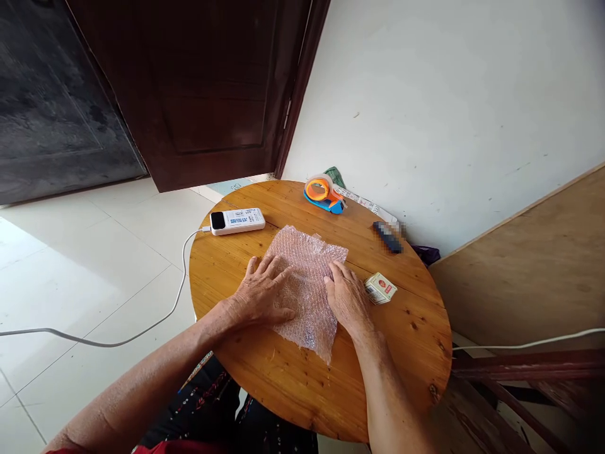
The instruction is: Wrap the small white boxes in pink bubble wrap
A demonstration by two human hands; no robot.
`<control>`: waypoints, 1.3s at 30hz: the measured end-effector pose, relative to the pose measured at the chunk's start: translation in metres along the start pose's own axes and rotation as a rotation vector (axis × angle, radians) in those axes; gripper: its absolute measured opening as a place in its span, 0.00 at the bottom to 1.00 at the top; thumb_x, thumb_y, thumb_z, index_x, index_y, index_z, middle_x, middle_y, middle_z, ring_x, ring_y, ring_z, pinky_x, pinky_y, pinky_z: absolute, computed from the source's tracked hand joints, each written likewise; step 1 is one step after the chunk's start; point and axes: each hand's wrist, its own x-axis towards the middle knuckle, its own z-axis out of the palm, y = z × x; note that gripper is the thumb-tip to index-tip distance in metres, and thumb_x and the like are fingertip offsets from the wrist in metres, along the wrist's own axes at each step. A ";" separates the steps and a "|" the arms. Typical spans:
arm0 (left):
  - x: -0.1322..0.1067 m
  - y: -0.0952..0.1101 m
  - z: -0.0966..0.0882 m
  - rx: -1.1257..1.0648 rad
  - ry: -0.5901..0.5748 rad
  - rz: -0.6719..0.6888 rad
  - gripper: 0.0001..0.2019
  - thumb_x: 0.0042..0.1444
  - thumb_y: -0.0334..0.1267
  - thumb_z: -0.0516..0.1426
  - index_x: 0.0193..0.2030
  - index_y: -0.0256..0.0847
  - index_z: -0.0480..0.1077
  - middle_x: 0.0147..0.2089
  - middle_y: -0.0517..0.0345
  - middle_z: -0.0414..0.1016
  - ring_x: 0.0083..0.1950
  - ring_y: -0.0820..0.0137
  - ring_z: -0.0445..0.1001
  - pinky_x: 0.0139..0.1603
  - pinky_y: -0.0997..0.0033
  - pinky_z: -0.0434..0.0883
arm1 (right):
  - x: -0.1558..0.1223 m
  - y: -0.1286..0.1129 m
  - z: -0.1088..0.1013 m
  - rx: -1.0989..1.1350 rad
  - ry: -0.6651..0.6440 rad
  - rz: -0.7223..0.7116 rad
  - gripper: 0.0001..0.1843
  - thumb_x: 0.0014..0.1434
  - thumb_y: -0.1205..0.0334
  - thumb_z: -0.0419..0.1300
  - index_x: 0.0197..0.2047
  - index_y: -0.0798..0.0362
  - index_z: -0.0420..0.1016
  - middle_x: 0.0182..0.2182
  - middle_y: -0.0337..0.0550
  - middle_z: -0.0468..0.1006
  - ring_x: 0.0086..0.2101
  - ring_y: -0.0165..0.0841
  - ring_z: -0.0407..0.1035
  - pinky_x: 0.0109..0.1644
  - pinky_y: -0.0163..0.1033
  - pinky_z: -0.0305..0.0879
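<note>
A sheet of bubble wrap (305, 277) lies spread on a round wooden table (293, 378). My left hand (262, 293) rests flat on its left part, fingers stretched out. On the sheet's right edge lies my right hand (347, 296), its fingers flat and slightly curled at the tips. A small white and red box (380, 288) sits just right of my right hand, apart from the wrap.
A white power bank (237, 221) with a cable (142, 328) trailing to the floor lies at the table's far left. An orange and blue tape dispenser (322, 192) stands at the back. A dark small object (387, 238) lies near the wall. A wooden board (534, 271) leans at right.
</note>
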 end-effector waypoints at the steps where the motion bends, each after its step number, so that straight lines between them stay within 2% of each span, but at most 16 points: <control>1: -0.001 0.005 -0.001 0.007 -0.001 -0.014 0.44 0.48 0.60 0.63 0.68 0.38 0.59 0.72 0.34 0.53 0.73 0.40 0.48 0.69 0.28 0.44 | 0.000 0.001 0.001 0.010 0.010 -0.007 0.22 0.67 0.64 0.46 0.60 0.61 0.68 0.58 0.62 0.71 0.56 0.50 0.67 0.58 0.58 0.65; 4: -0.006 0.027 -0.003 0.017 0.017 0.002 0.36 0.53 0.56 0.62 0.65 0.39 0.63 0.72 0.36 0.55 0.73 0.40 0.48 0.69 0.28 0.43 | -0.001 0.003 0.004 0.047 0.024 -0.010 0.22 0.67 0.63 0.46 0.60 0.60 0.69 0.58 0.61 0.71 0.55 0.50 0.67 0.58 0.59 0.65; 7: -0.008 0.052 0.002 -0.024 0.012 0.133 0.31 0.58 0.56 0.58 0.65 0.43 0.64 0.73 0.41 0.53 0.74 0.44 0.47 0.70 0.31 0.46 | -0.002 0.003 0.006 0.119 0.062 0.014 0.22 0.67 0.63 0.46 0.59 0.58 0.69 0.58 0.58 0.70 0.57 0.49 0.66 0.60 0.59 0.63; 10: -0.010 0.066 0.012 -0.065 -0.030 0.211 0.32 0.60 0.60 0.54 0.66 0.45 0.63 0.74 0.42 0.52 0.74 0.43 0.47 0.68 0.26 0.46 | -0.001 0.001 -0.002 0.196 0.115 -0.002 0.21 0.67 0.63 0.45 0.56 0.58 0.72 0.57 0.58 0.71 0.58 0.48 0.65 0.62 0.58 0.61; 13: -0.012 0.068 0.018 -0.088 -0.033 0.221 0.36 0.60 0.63 0.52 0.69 0.45 0.59 0.74 0.41 0.51 0.74 0.42 0.47 0.68 0.25 0.44 | -0.001 0.002 -0.022 0.192 0.186 -0.006 0.20 0.66 0.59 0.47 0.52 0.56 0.75 0.58 0.58 0.70 0.57 0.48 0.65 0.62 0.55 0.60; 16: -0.014 0.065 0.019 -0.094 -0.035 0.220 0.35 0.60 0.63 0.53 0.68 0.44 0.60 0.74 0.40 0.50 0.74 0.42 0.46 0.68 0.25 0.42 | -0.007 0.016 -0.043 0.127 0.229 0.135 0.22 0.64 0.53 0.52 0.56 0.54 0.71 0.60 0.57 0.69 0.58 0.50 0.64 0.60 0.56 0.61; 19: -0.015 0.065 0.019 -0.088 -0.037 0.218 0.35 0.60 0.62 0.54 0.68 0.45 0.61 0.74 0.40 0.50 0.74 0.42 0.46 0.68 0.25 0.41 | -0.019 0.042 -0.051 0.056 0.107 0.366 0.33 0.57 0.50 0.59 0.62 0.58 0.66 0.55 0.62 0.73 0.53 0.55 0.68 0.54 0.58 0.64; 21: -0.014 0.066 0.020 -0.082 -0.029 0.210 0.35 0.59 0.62 0.54 0.68 0.45 0.61 0.74 0.40 0.51 0.74 0.43 0.47 0.69 0.26 0.41 | -0.028 0.058 -0.051 0.079 0.019 0.462 0.32 0.55 0.53 0.58 0.60 0.58 0.67 0.52 0.63 0.75 0.50 0.55 0.71 0.50 0.57 0.66; 23: -0.014 0.066 0.021 -0.079 -0.017 0.204 0.34 0.59 0.62 0.54 0.67 0.46 0.61 0.74 0.41 0.51 0.74 0.43 0.47 0.69 0.25 0.41 | -0.033 0.065 -0.054 0.156 0.021 0.532 0.28 0.54 0.54 0.58 0.57 0.56 0.71 0.48 0.60 0.78 0.46 0.53 0.73 0.48 0.55 0.68; 26: -0.013 0.067 0.023 -0.084 -0.009 0.210 0.34 0.59 0.62 0.54 0.67 0.45 0.62 0.73 0.41 0.52 0.74 0.43 0.47 0.68 0.25 0.41 | -0.032 0.047 -0.065 0.455 0.153 0.534 0.27 0.53 0.50 0.62 0.53 0.54 0.72 0.44 0.54 0.81 0.42 0.48 0.76 0.47 0.52 0.71; 28: -0.012 0.068 0.024 -0.086 -0.008 0.210 0.34 0.59 0.62 0.53 0.66 0.45 0.62 0.73 0.40 0.51 0.74 0.42 0.47 0.68 0.24 0.41 | -0.024 0.017 -0.073 0.730 0.204 0.407 0.29 0.53 0.49 0.64 0.55 0.54 0.70 0.47 0.53 0.80 0.44 0.44 0.76 0.49 0.48 0.72; 29: -0.012 0.069 0.023 -0.085 -0.009 0.205 0.34 0.60 0.62 0.53 0.67 0.44 0.62 0.73 0.40 0.51 0.73 0.42 0.47 0.68 0.24 0.41 | -0.019 0.000 -0.075 0.807 0.182 0.332 0.29 0.53 0.49 0.65 0.55 0.54 0.70 0.49 0.52 0.79 0.45 0.42 0.76 0.49 0.47 0.72; 31: -0.011 0.070 0.022 -0.084 -0.009 0.188 0.35 0.60 0.62 0.52 0.68 0.45 0.60 0.73 0.40 0.51 0.73 0.41 0.46 0.67 0.23 0.41 | -0.007 -0.034 -0.073 0.907 0.035 0.179 0.27 0.54 0.52 0.65 0.55 0.52 0.69 0.49 0.50 0.79 0.45 0.40 0.75 0.49 0.43 0.72; 33: -0.010 0.071 0.020 -0.087 -0.006 0.178 0.36 0.59 0.62 0.53 0.70 0.45 0.57 0.73 0.41 0.51 0.73 0.40 0.45 0.68 0.24 0.41 | 0.003 -0.055 -0.064 0.884 -0.074 0.116 0.24 0.55 0.56 0.63 0.54 0.51 0.69 0.46 0.47 0.80 0.43 0.38 0.76 0.48 0.42 0.72; 35: -0.010 0.072 0.019 -0.092 0.001 0.185 0.37 0.59 0.61 0.54 0.70 0.46 0.56 0.74 0.43 0.50 0.73 0.40 0.45 0.68 0.24 0.41 | 0.010 -0.058 -0.050 0.780 -0.121 0.144 0.21 0.53 0.59 0.62 0.51 0.51 0.69 0.42 0.45 0.81 0.41 0.39 0.75 0.47 0.44 0.71; 39: -0.010 0.073 0.016 -0.095 0.000 0.216 0.36 0.59 0.62 0.54 0.69 0.44 0.59 0.73 0.41 0.50 0.73 0.40 0.47 0.67 0.23 0.43 | 0.012 -0.030 -0.027 0.705 -0.064 0.316 0.21 0.50 0.58 0.61 0.48 0.51 0.69 0.38 0.45 0.80 0.39 0.41 0.75 0.47 0.46 0.70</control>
